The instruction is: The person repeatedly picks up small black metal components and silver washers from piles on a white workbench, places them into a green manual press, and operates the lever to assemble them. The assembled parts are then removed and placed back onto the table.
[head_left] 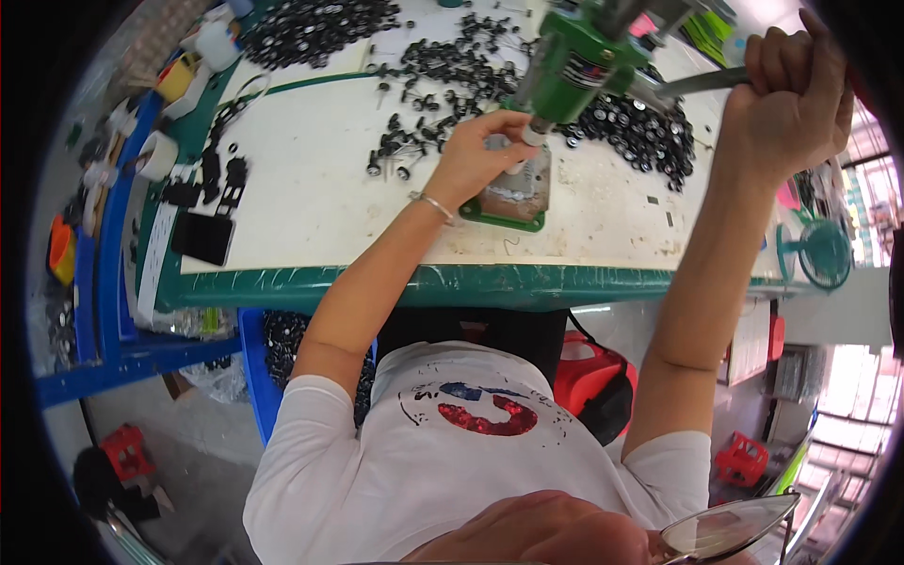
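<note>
A green hand press (573,71) stands on the white tabletop in front of me, its ram pointing down over a metal base (513,202). My left hand (480,155) reaches in at the ram's lower end, thumb and fingers closed around a small part there; the fingers hide most of it. Raised at the upper right, my right hand (786,99) is wrapped round the end of the press lever (706,83). Black wheels on thin metal axles (457,80) lie scattered beyond my left hand. Loose black wheels (640,137) are heaped to the right of the press.
Another heap of black wheels (320,30) lies at the far left. A dark phone-like slab (202,237) rests near the table's left end. The green table edge (377,287) runs before me, with a blue bin (256,363) below. A green fan (819,252) stands right.
</note>
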Demonstrator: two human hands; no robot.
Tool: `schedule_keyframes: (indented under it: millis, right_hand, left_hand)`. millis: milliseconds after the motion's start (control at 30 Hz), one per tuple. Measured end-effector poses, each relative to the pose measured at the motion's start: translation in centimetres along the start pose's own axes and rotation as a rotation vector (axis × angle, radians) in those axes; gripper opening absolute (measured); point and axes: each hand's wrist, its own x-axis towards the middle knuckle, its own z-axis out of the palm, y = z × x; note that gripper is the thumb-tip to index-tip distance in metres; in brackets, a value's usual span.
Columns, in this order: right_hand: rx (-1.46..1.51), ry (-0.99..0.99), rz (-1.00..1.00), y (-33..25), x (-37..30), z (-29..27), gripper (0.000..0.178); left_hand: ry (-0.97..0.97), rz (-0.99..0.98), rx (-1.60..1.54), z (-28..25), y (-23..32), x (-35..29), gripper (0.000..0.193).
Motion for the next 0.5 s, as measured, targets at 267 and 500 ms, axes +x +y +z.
schedule_keyframes:
  millis: [267,500]
  right_hand:
    - [-0.304,0.184,0.569,7.6,6.0,-3.0,0.024]
    - [-0.151,0.262,0.646,9.0,2.9,-6.1,0.044]
  left_hand:
    - [0.093,-0.01,-0.337,-0.8,0.5,-0.1,0.023]
    - [0.221,-0.129,0.124,-8.8,0.1,-1.7,0.017]
